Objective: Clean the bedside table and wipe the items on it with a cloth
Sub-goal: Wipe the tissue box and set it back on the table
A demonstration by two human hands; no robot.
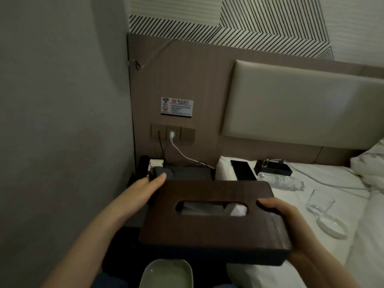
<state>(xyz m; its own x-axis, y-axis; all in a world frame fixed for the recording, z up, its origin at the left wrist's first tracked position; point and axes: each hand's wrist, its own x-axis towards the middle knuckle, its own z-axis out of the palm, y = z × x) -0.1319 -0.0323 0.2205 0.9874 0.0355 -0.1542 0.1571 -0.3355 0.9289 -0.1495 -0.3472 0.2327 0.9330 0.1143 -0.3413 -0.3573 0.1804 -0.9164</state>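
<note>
Dish sits bottom centre. Above it, mid-frame, right hand grips the tissue box; left hand, fingers straight, touches its left edge. One-sided hold could tip the box onto the phone behind.

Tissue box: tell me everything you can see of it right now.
The tissue box is a dark, wood-look rectangular case with rounded corners and an oval slot in its top, where white tissue shows. It is lifted off any surface, tilted toward the camera, between the bedside table and the bed. The right hand grips its right end, thumb on top. The left hand lies at its left edge with straight fingers.
</note>
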